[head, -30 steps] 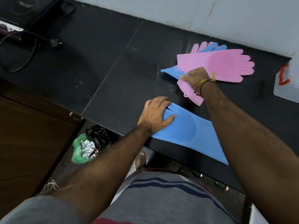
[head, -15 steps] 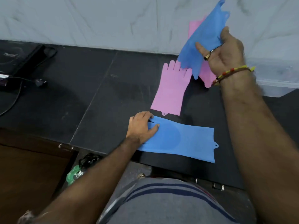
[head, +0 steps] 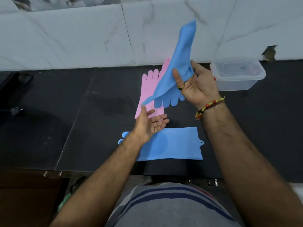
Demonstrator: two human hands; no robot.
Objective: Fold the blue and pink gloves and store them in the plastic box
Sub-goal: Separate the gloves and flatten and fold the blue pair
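Observation:
My right hand [head: 195, 86] holds a blue glove [head: 178, 63] up in the air, cuff pointing up, fingers hanging down. My left hand [head: 149, 123] is raised with its fingers apart, its fingertips at the lower corner of that glove, holding nothing. A second blue glove [head: 177, 145] lies flat on the black counter [head: 82, 120] near the front edge, cuff to the right. A pink glove [head: 149, 94] lies flat behind it, fingers toward the wall; a second pink glove [head: 166, 64] shows only as a strip behind the held blue one. The clear plastic box [head: 237, 74] stands at the back right.
A white marble-tiled wall [head: 82, 38] closes the back of the counter. A black cable and plug [head: 16, 110] lie at the far left. Below the counter edge at the left is a brown wooden cabinet [head: 29, 202].
My left hand has lifted off the flat blue glove and risen to the held glove's corner. My right hand has turned the held blue glove, cuff up. The view has tilted up.

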